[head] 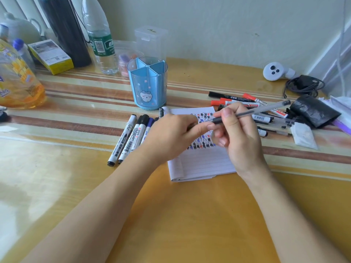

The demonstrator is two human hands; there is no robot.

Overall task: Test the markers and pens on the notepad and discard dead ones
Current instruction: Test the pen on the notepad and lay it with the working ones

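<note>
A lined notepad (pixel 205 164) lies on the table with rows of black, red and blue test marks on its upper half. Above it my right hand (pixel 239 133) grips a clear gel pen (pixel 266 109) whose rear end points up and to the right. My left hand (pixel 171 137) pinches the pen's dark front end, where a cap or tip sits; which one I cannot tell. Several markers (pixel 131 137) lie in a row left of the pad. A pile of red and black markers and pens (pixel 247 103) lies to the right.
A blue divided pen holder (pixel 148 82) stands behind the pad. Bottles (pixel 100 35), a yellow box (pixel 51 56) and a dark flask line the back left. A white controller (pixel 275 71), a coiled cable (pixel 303 84) and a black bag (pixel 313 111) lie at the right.
</note>
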